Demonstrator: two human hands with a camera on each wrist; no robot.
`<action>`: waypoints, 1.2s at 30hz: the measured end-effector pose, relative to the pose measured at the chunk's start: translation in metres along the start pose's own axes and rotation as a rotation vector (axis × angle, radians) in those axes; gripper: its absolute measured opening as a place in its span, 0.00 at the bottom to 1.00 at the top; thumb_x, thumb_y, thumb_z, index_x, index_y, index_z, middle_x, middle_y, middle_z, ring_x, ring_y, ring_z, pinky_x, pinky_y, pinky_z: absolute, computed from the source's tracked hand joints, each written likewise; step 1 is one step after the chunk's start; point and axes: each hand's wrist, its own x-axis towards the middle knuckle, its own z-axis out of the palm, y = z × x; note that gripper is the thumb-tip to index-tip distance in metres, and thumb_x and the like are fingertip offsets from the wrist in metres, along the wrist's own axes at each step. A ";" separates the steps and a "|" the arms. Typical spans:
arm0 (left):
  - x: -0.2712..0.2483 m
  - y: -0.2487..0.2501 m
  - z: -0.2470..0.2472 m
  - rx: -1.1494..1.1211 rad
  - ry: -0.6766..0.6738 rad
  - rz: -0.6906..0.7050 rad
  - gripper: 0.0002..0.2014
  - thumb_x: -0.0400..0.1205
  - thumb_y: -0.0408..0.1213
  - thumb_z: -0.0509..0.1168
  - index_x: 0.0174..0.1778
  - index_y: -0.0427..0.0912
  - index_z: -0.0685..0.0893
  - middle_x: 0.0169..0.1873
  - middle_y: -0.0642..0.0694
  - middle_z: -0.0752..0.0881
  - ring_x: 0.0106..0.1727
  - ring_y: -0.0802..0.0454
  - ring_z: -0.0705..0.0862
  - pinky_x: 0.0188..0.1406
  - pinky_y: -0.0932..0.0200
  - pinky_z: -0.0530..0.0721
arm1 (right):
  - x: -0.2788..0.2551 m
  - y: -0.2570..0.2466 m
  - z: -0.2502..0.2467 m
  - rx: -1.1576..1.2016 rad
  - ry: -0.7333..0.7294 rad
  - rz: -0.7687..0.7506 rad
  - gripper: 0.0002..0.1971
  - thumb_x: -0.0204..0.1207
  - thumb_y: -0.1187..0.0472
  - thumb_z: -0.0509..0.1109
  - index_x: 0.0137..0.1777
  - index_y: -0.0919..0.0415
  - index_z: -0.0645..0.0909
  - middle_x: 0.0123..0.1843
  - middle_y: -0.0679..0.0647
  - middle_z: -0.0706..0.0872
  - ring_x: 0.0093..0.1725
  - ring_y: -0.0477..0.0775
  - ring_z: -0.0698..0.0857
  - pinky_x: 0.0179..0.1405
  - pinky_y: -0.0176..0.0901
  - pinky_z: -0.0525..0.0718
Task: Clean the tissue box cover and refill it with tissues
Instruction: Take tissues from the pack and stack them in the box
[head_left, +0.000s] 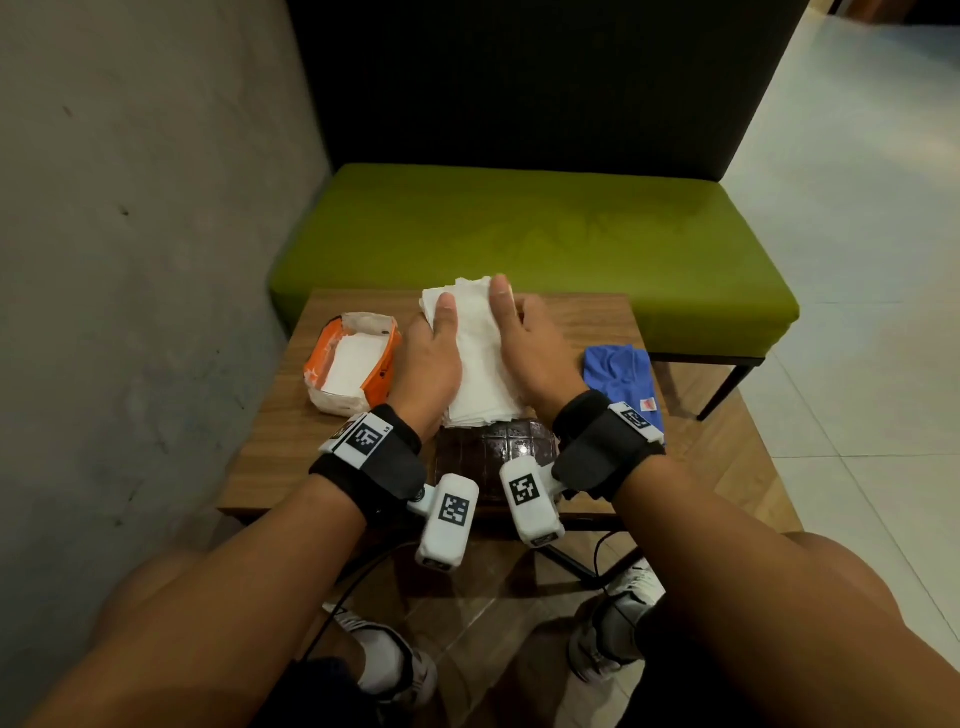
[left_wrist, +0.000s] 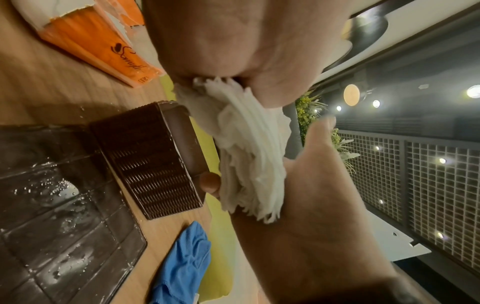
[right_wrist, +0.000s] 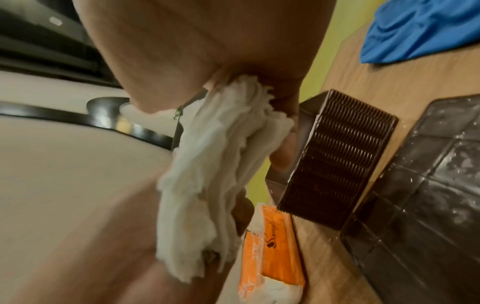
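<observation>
Both hands hold a thick stack of white tissues (head_left: 480, 364) between them above the wooden table (head_left: 582, 322). My left hand (head_left: 434, 338) grips its left side, thumb on top. My right hand (head_left: 511, 325) grips the right side the same way. In the wrist views the stack (left_wrist: 246, 154) (right_wrist: 221, 174) hangs just beside the brown ribbed tissue box (left_wrist: 155, 160) (right_wrist: 335, 160); the stack hides the box in the head view. A dark tiled cover panel (head_left: 493, 447) (left_wrist: 52, 205) lies flat near me, dotted with white specks.
A torn orange tissue pack (head_left: 353, 364) (right_wrist: 272, 246) with tissues left inside lies at the left of the table. A crumpled blue cloth (head_left: 621, 379) (left_wrist: 184, 263) sits at the right edge. A green bench (head_left: 519, 234) stands behind the table, and a grey wall (head_left: 130, 260) runs along the left.
</observation>
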 end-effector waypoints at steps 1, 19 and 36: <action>-0.001 0.002 0.001 0.014 -0.011 0.007 0.21 0.96 0.60 0.53 0.61 0.52 0.86 0.54 0.50 0.93 0.59 0.47 0.92 0.65 0.44 0.90 | -0.001 0.000 0.001 -0.054 -0.014 -0.005 0.36 0.83 0.24 0.59 0.72 0.55 0.78 0.63 0.48 0.87 0.60 0.49 0.86 0.57 0.49 0.83; 0.005 -0.005 -0.004 -0.008 0.095 -0.017 0.26 0.95 0.61 0.53 0.67 0.42 0.85 0.56 0.44 0.92 0.59 0.43 0.92 0.63 0.40 0.91 | -0.030 0.018 0.002 0.194 -0.175 0.109 0.23 0.90 0.42 0.67 0.69 0.63 0.76 0.55 0.62 0.89 0.44 0.62 0.93 0.33 0.62 0.94; -0.002 -0.019 0.000 0.104 -0.018 0.120 0.17 0.92 0.64 0.53 0.50 0.62 0.83 0.53 0.55 0.92 0.59 0.50 0.92 0.67 0.38 0.90 | 0.008 -0.002 -0.019 0.121 -0.134 0.139 0.17 0.93 0.49 0.64 0.48 0.61 0.79 0.35 0.52 0.84 0.24 0.38 0.83 0.21 0.32 0.80</action>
